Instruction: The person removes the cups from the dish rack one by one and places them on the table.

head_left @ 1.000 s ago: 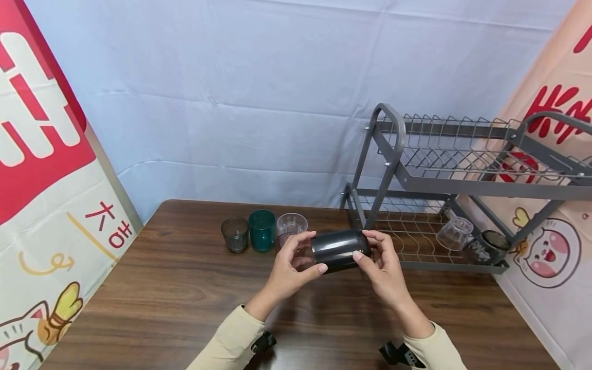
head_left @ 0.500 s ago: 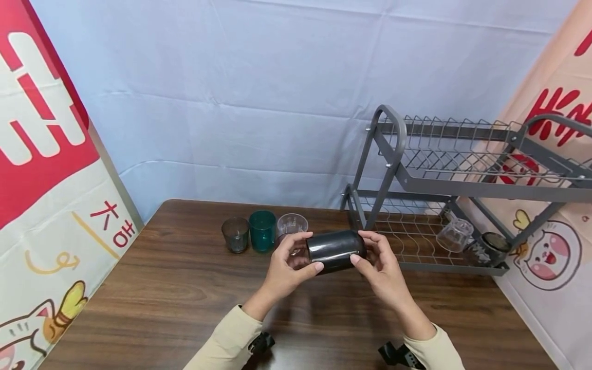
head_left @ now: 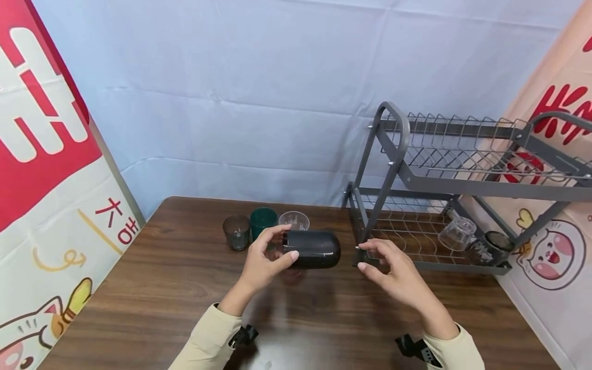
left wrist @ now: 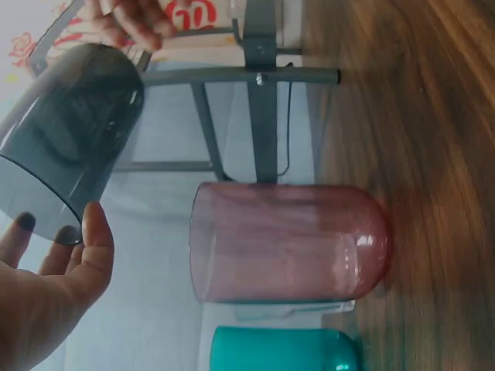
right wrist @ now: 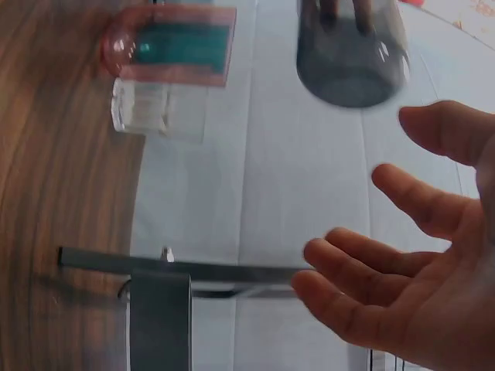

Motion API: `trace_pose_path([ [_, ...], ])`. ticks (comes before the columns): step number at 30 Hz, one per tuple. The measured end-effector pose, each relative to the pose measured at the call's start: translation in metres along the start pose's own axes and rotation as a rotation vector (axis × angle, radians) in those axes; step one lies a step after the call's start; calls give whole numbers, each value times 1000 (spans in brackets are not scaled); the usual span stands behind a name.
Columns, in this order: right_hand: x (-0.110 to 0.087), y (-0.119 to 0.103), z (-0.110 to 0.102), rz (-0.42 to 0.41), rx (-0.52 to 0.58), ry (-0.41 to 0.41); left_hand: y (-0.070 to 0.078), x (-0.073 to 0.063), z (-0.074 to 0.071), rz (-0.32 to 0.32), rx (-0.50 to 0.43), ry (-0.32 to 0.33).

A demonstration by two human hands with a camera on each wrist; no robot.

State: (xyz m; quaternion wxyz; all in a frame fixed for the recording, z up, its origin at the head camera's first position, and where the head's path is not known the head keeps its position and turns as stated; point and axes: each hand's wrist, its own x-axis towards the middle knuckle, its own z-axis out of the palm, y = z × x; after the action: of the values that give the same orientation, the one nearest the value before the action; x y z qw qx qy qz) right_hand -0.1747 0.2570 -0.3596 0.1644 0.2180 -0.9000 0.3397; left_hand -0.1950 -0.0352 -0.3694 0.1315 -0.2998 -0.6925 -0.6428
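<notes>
My left hand [head_left: 261, 264] grips a dark grey see-through glass tumbler [head_left: 316, 249] near its open rim, thumb on the near side. The tumbler hangs sideways above the table, its rounded base pointing right. In the left wrist view the fingers [left wrist: 97, 239] pinch the rim. Just right of the base, my right hand [head_left: 398, 272] is apart from the glass, fingers loosely bent with nothing between them. The right wrist view also shows a gap between its fingers and the tumbler [right wrist: 352, 69]. Behind the tumbler stands a pink glass [left wrist: 290, 243], mostly hidden in the head view.
A brown-grey glass [head_left: 237, 234], a teal glass [head_left: 263, 220] and a clear glass [head_left: 296, 220] stand at the table's back. On the right is a two-tier grey dish rack [head_left: 490, 189]. Its lower shelf holds a clear glass [head_left: 457, 234] and a dark glass [head_left: 494, 248].
Both hands held the tumbler before. The right hand has let go and moved right, while the left hand has carried the tumbler left and turned it more level.
</notes>
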Motion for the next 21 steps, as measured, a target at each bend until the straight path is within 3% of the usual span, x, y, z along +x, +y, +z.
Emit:
trace_pose_path([
  [6,2,6,-7,2,-90,-74,5,-4,-13,-53,57,-5],
  [21,5,33,-30,79,-310,-147,6,-11,-37,-4,209,-2],
])
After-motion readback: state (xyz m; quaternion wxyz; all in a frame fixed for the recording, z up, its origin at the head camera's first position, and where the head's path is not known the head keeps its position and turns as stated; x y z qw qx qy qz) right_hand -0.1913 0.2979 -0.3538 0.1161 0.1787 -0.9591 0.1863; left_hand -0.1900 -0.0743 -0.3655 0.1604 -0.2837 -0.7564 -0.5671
